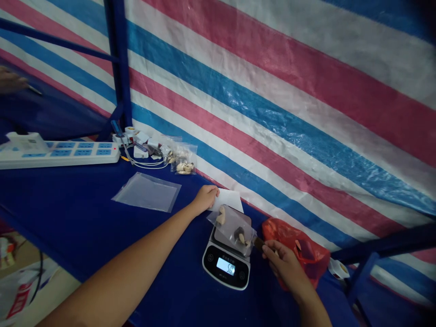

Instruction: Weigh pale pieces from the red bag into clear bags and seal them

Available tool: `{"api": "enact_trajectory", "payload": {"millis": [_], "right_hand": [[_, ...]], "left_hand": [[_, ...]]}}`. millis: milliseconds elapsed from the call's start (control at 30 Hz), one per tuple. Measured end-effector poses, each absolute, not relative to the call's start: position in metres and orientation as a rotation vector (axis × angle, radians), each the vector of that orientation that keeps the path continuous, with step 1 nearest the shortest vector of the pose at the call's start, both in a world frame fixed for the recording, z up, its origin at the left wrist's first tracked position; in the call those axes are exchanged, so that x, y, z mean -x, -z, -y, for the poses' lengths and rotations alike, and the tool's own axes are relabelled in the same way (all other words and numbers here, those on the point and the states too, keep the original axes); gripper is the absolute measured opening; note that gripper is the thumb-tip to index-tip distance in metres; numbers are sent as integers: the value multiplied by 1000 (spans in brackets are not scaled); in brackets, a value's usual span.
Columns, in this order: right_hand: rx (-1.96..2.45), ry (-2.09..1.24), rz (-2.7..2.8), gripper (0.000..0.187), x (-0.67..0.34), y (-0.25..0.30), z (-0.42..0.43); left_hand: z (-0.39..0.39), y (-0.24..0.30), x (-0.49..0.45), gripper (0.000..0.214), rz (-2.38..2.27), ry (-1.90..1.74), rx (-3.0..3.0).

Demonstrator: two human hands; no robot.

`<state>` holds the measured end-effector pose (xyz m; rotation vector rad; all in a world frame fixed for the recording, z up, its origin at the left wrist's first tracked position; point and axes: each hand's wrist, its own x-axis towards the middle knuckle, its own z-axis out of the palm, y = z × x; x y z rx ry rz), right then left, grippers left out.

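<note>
On the blue table a black and white digital kitchen scale (226, 268) is lit, its display reading about 5.0. A clear zip bag (228, 225) lies over its pan, with a few pale and dark dried pieces in it that look like mushroom slices. My left hand (205, 198), fingers curled, grips the left edge of a white sheet of paper (231, 198) behind the scale. To the right of the bag, my right hand (282, 262) pinches a small dark brown piece (259, 244) close by the bag's edge. What exactly this piece is, I cannot make out.
A red plastic bag (296, 247) sits beyond my right hand. Flat clear bags (147, 192) lie to the left. Filled bags (185, 160), cables and chargers crowd the back edge by a power strip (61, 154). Another person's hand (12, 81) shows at far left.
</note>
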<state>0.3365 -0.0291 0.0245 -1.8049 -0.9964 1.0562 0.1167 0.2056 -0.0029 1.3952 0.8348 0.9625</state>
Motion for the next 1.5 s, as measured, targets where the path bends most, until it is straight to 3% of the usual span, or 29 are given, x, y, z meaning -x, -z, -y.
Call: {"api": "enact_trajectory", "payload": {"millis": [867, 1067, 1500], "right_hand": [[1639, -1152, 717, 54, -306, -33, 11], [1494, -1111, 509, 36, -323, -31, 18], [1399, -1153, 656, 53, -334, -24, 26]], "left_hand": [[-204, 7, -122, 20, -797, -933, -1477], [-206, 7, -122, 21, -841, -964, -1461], [-208, 10, -120, 21, -838, -998, -1422]]}}
